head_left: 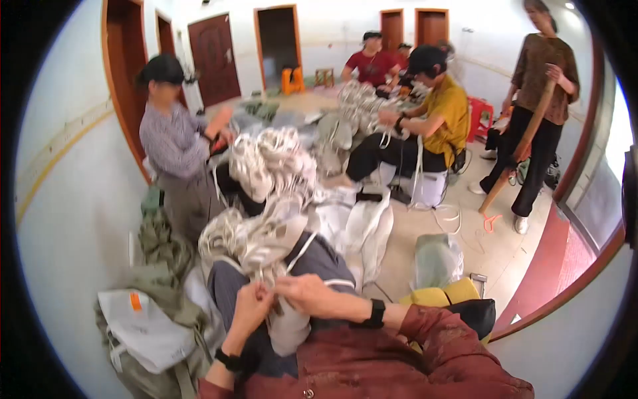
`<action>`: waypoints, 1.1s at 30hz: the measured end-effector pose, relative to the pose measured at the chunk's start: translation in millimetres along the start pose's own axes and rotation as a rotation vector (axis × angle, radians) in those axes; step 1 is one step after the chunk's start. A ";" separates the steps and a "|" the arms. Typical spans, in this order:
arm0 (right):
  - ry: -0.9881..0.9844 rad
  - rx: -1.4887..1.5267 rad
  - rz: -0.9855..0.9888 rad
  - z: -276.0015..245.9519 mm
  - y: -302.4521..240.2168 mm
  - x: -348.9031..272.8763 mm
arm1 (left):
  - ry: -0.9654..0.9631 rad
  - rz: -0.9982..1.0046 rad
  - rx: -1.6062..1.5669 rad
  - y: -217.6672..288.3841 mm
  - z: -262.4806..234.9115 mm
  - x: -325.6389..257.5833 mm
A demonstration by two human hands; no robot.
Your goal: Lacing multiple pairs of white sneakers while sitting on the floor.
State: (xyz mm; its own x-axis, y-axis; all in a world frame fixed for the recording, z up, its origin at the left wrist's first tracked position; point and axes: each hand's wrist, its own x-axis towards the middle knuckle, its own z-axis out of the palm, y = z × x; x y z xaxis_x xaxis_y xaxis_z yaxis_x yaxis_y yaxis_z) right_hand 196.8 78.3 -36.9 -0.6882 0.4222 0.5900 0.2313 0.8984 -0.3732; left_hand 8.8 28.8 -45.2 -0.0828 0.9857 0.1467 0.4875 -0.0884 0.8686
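Over my lap, my left hand (252, 304) and my right hand (300, 293) meet with their fingertips pinched close together. Both grip the upper end of an off-white cloth piece (288, 330), whose rounded lower part hangs between my forearms. Exactly what sits between the fingertips is too small to make out. Just beyond my hands, a heap of similar off-white cloth pieces with narrow straps (256, 236) rests on my legs. One pale strap (302, 251) trails from it across my right thigh.
To the left lie a white sack (147, 330) and olive cloth (159, 243). A larger off-white pile (272, 159) stands ahead, beside a standing person (174, 133). Another person (442, 110) sits working beyond. At right are a plastic bag (438, 259) and someone holding a wooden pole (531, 126).
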 end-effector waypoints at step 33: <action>-0.163 0.167 -0.065 -3.7 26.7 19.4 | 0.080 0.135 0.188 5.8 4.5 -2.2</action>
State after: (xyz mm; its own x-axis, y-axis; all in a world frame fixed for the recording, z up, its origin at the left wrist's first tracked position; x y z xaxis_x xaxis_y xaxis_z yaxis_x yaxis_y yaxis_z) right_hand 192.2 110.9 -32.8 -0.8027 0.3269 0.4988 0.0752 0.8852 -0.4592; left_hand 15.7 26.8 -42.6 -0.0708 0.9515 0.2995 0.6513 -0.1833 0.7363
